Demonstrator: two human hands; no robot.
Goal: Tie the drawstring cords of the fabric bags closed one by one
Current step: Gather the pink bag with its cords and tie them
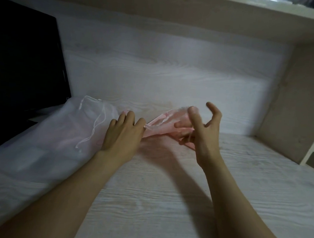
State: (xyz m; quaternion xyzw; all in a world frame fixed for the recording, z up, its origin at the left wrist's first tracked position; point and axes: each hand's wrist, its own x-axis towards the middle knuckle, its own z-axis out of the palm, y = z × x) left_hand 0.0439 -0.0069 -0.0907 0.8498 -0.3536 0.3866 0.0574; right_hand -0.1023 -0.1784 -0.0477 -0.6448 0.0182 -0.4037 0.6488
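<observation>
Holding the pink bag (163, 120) low over the counter (167, 191), the left grip (124, 133) pinches one end while the right grip (200, 128) curls fingers round the other; the white bag (53, 132) lies just left, its cord (98, 120) trailing across it.

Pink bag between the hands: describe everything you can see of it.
The pink bag is thin, pale-pink fabric, crumpled and stretched sideways low over the pale wooden desk. The left hand appears to pinch its left end. The right hand grips its right part, partly hiding it.
</observation>
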